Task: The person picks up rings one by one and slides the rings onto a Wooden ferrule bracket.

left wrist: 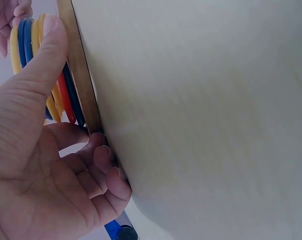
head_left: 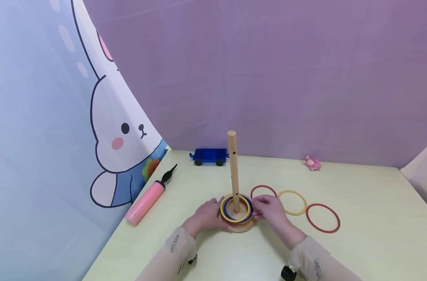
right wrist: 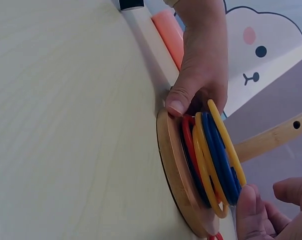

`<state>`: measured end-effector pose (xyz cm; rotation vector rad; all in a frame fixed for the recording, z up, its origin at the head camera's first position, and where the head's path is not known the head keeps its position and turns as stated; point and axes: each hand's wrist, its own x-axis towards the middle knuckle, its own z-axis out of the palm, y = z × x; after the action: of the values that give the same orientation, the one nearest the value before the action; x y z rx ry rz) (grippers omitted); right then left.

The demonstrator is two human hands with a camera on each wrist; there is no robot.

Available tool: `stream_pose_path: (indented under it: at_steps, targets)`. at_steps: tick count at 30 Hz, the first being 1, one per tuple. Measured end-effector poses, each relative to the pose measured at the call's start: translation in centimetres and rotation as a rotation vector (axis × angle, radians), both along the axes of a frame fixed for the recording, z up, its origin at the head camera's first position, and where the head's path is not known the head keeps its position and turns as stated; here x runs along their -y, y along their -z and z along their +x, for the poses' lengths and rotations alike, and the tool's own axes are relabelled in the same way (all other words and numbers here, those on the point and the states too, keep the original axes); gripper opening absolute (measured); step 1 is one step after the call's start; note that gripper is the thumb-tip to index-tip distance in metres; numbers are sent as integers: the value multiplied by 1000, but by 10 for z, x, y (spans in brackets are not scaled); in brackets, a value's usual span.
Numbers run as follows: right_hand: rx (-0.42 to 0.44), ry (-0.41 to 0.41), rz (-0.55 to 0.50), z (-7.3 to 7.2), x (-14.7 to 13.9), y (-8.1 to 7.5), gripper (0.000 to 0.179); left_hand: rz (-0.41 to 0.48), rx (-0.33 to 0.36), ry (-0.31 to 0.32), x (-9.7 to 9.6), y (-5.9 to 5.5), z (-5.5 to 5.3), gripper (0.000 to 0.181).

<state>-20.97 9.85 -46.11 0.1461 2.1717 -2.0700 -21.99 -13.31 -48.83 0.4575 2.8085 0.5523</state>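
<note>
A wooden ring-toss stand [head_left: 233, 171] rises from the table, its upright peg set in a round base [right wrist: 178, 180]. Around the foot of the peg lies a stack of yellow, blue and red rings [right wrist: 205, 155], the topmost a yellow ring [right wrist: 221, 129] that tilts a little. My left hand [head_left: 208, 214] grips the stand's left side, thumb near the base rim and fingers curled round the stack and base edge. At the stack's right side is my right hand [head_left: 271, 210]; its thumb tip [right wrist: 248, 200] meets the ring edges, with the index finger held apart from it.
Right of the stand lie a red ring [head_left: 264, 186], a yellow ring [head_left: 293, 191] and another red ring [head_left: 323, 232]. A blue toy wagon [head_left: 209, 155] and a small pink toy [head_left: 312, 163] stand at the back. At the left edge lies a pink hand pump [head_left: 146, 203].
</note>
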Motion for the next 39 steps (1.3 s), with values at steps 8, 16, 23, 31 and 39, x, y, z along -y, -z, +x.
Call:
stream_pose_path:
  at_steps: [8, 16, 23, 31, 39]
  targets:
    - [-23, -11, 28, 5, -20, -8, 27, -5, 13, -9, -1, 0, 0, 118]
    - [-47, -15, 60, 9, -46, -19, 33, 0, 28, -22, -1, -3, 0, 117]
    - [-39, -3, 73, 13, -69, -26, 37, -2, 31, -17, -2, -4, 1, 117]
    - [-62, 22, 82, 19, -96, -33, 39, 0, 36, -16, -2, -4, -1, 117]
    - [-69, 56, 156, 21, -123, -32, 41, 3, 40, -18, -2, -2, -1, 117]
